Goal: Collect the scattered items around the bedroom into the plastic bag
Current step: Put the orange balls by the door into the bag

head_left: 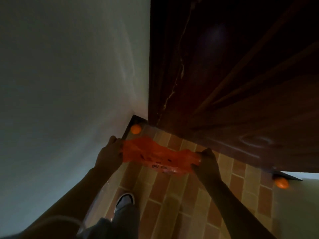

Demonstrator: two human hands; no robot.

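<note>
An orange plastic bag (158, 156) with dark print is stretched between my two hands above the floor. My left hand (109, 152) grips its left edge and my right hand (208, 161) grips its right edge. On the floor, an orange ball (135, 129) lies in the corner where the wall meets the door, just beyond the bag. A second orange ball (281, 183) lies at the right by the door's lower edge.
A pale wall (69, 83) fills the left. A dark wooden door (241, 75) stands ahead and to the right. The floor (172, 204) has a brick pattern in orange and tan. My shoe (125, 200) and trouser leg are at the bottom. The scene is dim.
</note>
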